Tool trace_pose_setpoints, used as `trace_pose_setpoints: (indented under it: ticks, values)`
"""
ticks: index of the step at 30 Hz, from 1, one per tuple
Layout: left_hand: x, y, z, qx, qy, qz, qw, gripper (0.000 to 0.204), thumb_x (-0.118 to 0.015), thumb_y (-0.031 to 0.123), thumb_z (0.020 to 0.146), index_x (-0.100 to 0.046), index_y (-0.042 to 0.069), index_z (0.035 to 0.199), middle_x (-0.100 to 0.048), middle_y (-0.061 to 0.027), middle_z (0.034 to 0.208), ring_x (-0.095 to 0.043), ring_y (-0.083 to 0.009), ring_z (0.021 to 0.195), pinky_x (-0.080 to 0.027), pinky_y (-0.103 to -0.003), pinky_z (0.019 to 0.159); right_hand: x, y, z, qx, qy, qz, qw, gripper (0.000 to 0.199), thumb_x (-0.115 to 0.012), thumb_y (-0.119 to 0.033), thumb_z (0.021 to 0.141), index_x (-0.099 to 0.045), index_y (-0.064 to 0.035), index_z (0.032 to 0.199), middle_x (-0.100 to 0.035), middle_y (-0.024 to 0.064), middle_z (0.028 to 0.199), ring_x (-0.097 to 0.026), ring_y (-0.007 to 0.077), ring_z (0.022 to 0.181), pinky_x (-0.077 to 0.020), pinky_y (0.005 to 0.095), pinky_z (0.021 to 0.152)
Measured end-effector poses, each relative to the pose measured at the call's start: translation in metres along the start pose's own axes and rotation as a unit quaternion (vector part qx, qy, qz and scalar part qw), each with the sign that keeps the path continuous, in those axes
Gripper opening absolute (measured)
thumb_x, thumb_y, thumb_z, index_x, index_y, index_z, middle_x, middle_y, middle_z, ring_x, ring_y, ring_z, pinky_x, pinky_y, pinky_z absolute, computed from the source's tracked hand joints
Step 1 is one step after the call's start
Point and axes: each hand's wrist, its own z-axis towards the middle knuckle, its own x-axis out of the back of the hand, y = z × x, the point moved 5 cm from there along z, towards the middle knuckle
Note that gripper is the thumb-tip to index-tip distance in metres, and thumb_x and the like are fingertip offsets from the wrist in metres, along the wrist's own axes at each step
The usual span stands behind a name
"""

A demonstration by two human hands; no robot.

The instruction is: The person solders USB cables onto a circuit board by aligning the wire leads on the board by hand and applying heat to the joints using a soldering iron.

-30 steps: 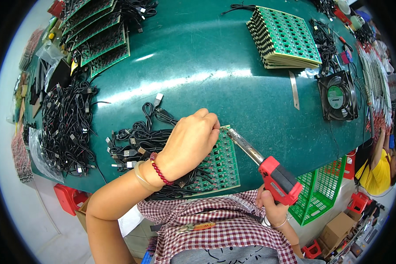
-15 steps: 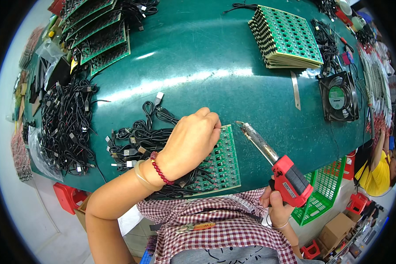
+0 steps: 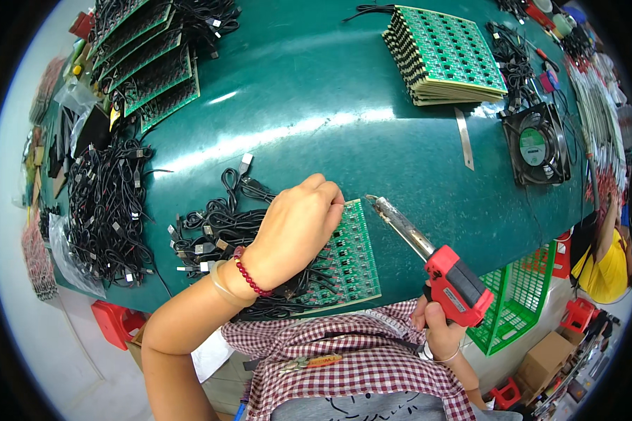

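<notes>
My left hand [image 3: 296, 228] is closed in a pinch over the far edge of a green circuit board [image 3: 354, 263]; its fingertips are turned away, so what they grip is hidden. Black USB cables [image 3: 221, 224] lie bunched under and left of that hand, several with their ends on the board. In my right hand [image 3: 442, 333] is a red and black soldering gun [image 3: 458, 284], gripped by its handle. Its metal tip points up and left, just off the board's far right corner and apart from my left fingers.
A tall stack of circuit boards [image 3: 449, 52] stands far right, near a metal strip [image 3: 464, 139] and a black fan [image 3: 536, 145]. At left are a cable heap [image 3: 109, 210] and overlapping boards [image 3: 161, 102]. A green basket [image 3: 519, 295] sits below the table's right edge; a person in yellow [image 3: 602, 270] is beyond.
The whole view has shifted slightly, so the table's things appear a little further left. Both hands keep their poses, and the soldering gun's tip stays close to the board's corner.
</notes>
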Motion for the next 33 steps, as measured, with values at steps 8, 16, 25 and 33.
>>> trace_pose_setpoints:
  ticks: [8, 16, 25, 33]
  values:
    - [0.001, 0.000, 0.000, 0.011, 0.007, -0.034, 0.999, 0.004, -0.062, 0.003, 0.081, -0.064, 0.000, 0.082, -0.059, -0.0140, 0.078, -0.060, -0.0303, 0.065, -0.048, -0.037, 0.060, 0.001, -0.003, 0.000, -0.004, 0.014, 0.018, 1.000, 0.040, -0.058, -0.018, 0.092, -0.047, 0.0034, 0.125, -0.055, 0.0111, 0.069, -0.048, 0.0134, 0.050, -0.0430, 0.0273, 0.047]
    - [0.001, 0.007, -0.001, -0.031, -0.026, 0.015, 0.999, 0.008, -0.061, 0.001, 0.082, -0.064, 0.005, 0.088, -0.053, -0.0127, 0.080, -0.057, -0.0319, 0.069, -0.048, -0.039, 0.063, 0.002, 0.001, 0.000, 0.000, 0.011, 0.006, 1.000, 0.042, -0.059, -0.021, 0.092, -0.046, 0.0040, 0.124, -0.055, 0.0109, 0.067, -0.048, 0.0133, 0.049, -0.0425, 0.0272, 0.045]
    - [0.002, 0.015, 0.000, -0.042, -0.023, -0.015, 0.999, 0.009, -0.063, 0.001, 0.082, -0.059, 0.001, 0.090, -0.053, -0.0140, 0.084, -0.057, -0.0335, 0.075, -0.048, -0.040, 0.064, 0.005, 0.000, -0.001, 0.006, 0.028, 0.044, 0.999, 0.041, -0.058, -0.022, 0.093, -0.046, 0.0034, 0.122, -0.054, 0.0114, 0.063, -0.048, 0.0136, 0.047, -0.0418, 0.0268, 0.044]
    - [-0.001, 0.019, 0.000, -0.052, -0.035, 0.083, 0.995, 0.010, -0.064, 0.004, 0.080, -0.056, 0.001, 0.087, -0.053, -0.0140, 0.082, -0.056, -0.0343, 0.076, -0.046, -0.042, 0.066, 0.008, 0.005, -0.008, -0.012, 0.017, 0.037, 0.999, 0.039, -0.058, -0.021, 0.093, -0.046, 0.0040, 0.120, -0.055, 0.0116, 0.065, -0.049, 0.0139, 0.049, -0.0429, 0.0270, 0.046]
